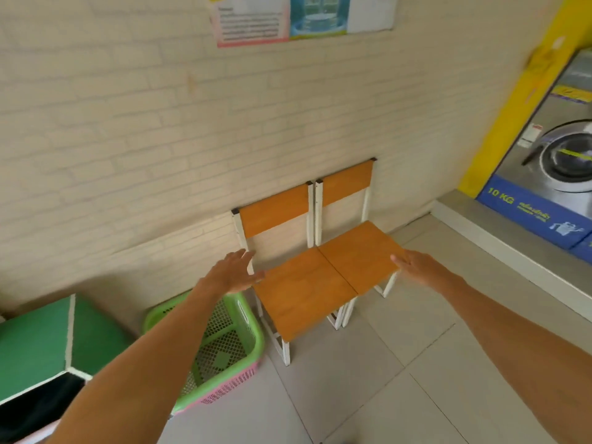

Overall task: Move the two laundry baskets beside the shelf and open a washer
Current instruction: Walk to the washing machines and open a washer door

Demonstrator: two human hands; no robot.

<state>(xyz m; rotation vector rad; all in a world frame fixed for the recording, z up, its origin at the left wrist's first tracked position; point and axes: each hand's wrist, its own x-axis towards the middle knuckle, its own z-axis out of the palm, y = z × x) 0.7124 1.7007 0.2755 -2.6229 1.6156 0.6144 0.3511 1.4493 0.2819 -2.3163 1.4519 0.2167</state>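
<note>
Both bare forearms reach forward from the bottom of the view, empty-handed. Fingers of the left hand (pixel 235 270) are spread loose, hovering over the front left corner of the nearer wooden chair (pixel 298 290); the right hand (pixel 416 265) is flat and released too, above the front edge of the second chair (pixel 358 248). Neither grasps anything. These two orange-seated, white-framed chairs stand side by side, touching, backs against the pale brick wall (pixel 128 139).

Just left of the chairs, a green laundry basket (pixel 246 331) sits nested inside a pink basket (pixel 230 387) on the tiled floor (pixel 368 379), partly hidden under the left forearm. Left of them stands a green shelf unit (pixel 41 341). At far right, on a raised ledge, a front-loading washer (pixel 567 161) labelled 10 KG shows its round door; whether it is latched, I cannot tell. Posters (pixel 301 17) hang above.
</note>
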